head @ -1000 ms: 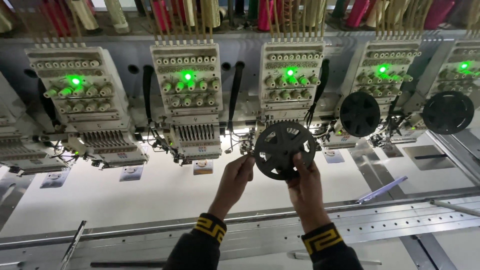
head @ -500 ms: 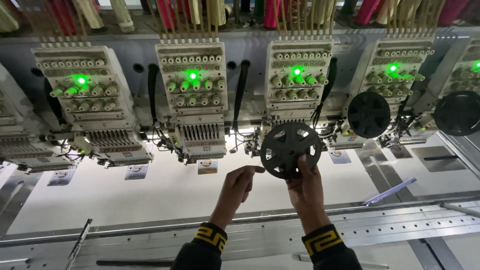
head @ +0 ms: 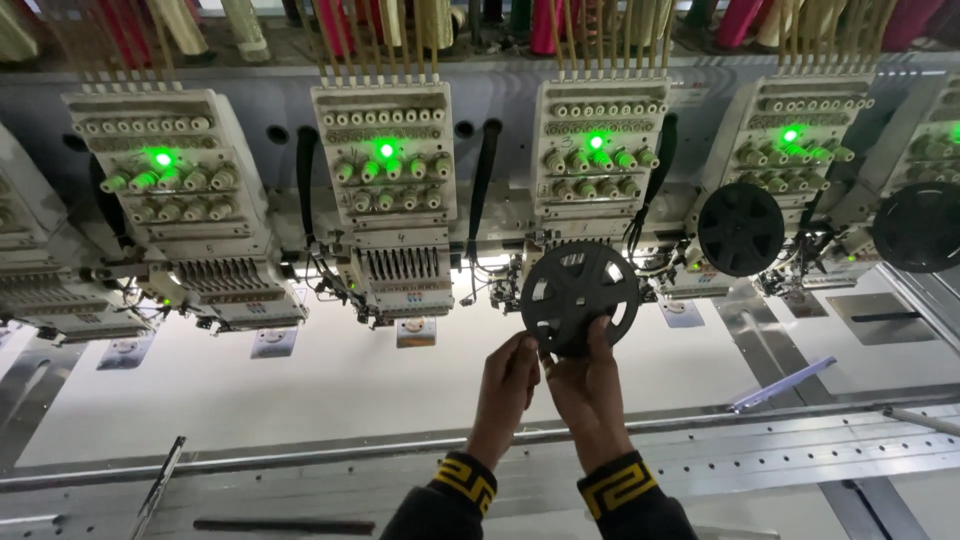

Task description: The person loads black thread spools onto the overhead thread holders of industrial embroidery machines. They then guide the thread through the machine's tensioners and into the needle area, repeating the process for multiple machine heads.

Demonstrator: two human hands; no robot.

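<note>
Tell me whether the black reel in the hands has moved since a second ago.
Cannot tell. The black reel sits just below the third embroidery head in every picture; the small shift in frame matches camera movement.

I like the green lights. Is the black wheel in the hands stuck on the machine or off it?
Off. Both the left hand and right hand hold the black wheel up at its lower edge, before the machine head.

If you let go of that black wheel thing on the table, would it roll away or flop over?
The black reel is round with a toothed rim, so set on edge it would probably roll a little, then tip flat. It looks stiff, not floppy: it keeps its shape while the right hand and left hand pinch only its lower edge. Its open cut-outs suggest it is fairly light.
</note>
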